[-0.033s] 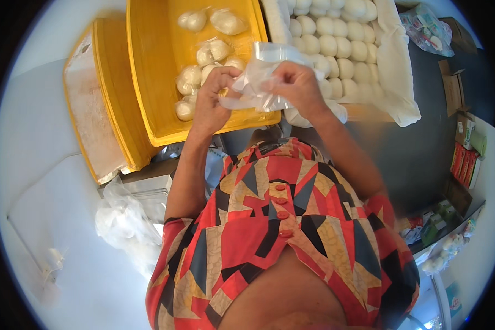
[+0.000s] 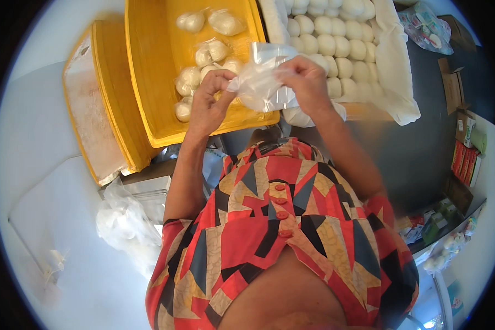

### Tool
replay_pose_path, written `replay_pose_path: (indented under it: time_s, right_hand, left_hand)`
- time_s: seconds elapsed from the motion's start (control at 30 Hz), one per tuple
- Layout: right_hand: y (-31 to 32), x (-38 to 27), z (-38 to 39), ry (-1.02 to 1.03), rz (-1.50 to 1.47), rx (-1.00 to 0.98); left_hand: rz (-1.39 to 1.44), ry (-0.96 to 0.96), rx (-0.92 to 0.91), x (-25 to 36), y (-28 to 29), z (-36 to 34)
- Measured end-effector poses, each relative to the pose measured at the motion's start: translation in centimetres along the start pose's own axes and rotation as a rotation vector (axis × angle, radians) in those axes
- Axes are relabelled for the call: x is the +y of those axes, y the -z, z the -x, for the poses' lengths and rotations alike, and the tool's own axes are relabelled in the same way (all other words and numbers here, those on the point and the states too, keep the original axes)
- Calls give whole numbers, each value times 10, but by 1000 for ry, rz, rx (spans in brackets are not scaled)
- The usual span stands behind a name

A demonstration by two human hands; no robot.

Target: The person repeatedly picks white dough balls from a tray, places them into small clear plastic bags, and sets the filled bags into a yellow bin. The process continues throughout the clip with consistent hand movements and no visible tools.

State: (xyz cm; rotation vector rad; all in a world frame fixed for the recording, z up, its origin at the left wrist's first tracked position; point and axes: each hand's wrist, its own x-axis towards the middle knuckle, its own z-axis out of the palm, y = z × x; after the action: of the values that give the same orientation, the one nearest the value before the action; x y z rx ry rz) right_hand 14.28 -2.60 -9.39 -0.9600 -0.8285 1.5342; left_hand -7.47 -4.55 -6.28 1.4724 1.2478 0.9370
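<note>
A: What does the left hand [image 2: 208, 104] hold?

B: Its fingers are pressed together, pinching the left corner of a clear plastic bag [image 2: 263, 80]. The bag hangs between the two hands, above the near edge of the yellow tray [image 2: 143, 71].

A: And the right hand [image 2: 304, 82]?

B: It is closed on the bag's right side, fingertips gripping the film near its top edge. The bag is crumpled and stretched from one hand to the other; whether anything lies inside it cannot be told.

A: What lies beyond the left hand?

B: Bagged dough balls [image 2: 203, 52], in small clear packets, rest on the floor of the yellow tray, just past the knuckles. Left of that hand a second yellow tray [image 2: 107, 104] sits partly beneath the first, its surface dusted white.

A: And beyond the right hand?

B: Rows of loose dough balls [image 2: 335, 38] lie on a white cloth [image 2: 396, 82] in another tray, close past the fingertips.

A: Nearer the body than the hands?

B: A heap of clear plastic [image 2: 124, 223] lies down and to the left of the left forearm, well apart from both hands, on a pale worktop [image 2: 33, 148]
</note>
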Motion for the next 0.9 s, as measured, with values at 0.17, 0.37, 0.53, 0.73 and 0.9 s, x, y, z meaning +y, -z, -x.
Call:
replay_pose_path:
  time_s: [0.17, 0.37, 0.53, 0.73, 0.9]
  right_hand:
    - [40, -16, -9, -148, -492, 281]
    - [-23, -15, 35, 224, 458, -18]
    - [27, -18, 45, -108, 256, -97]
    - [162, 50, -80, -173, 1083, 72]
    - [113, 69, -150, -676, 1532, -324]
  left_hand:
    - [-290, 83, 55, -19, 9, 4]
    - [-630, -294, 12, 45, -64, -21]
    - [-515, -126, 127, 1, -22, -18]
    - [-477, -64, 150, 18, -28, -14]
    - [-452, -47, 23, 23, -53, -11]
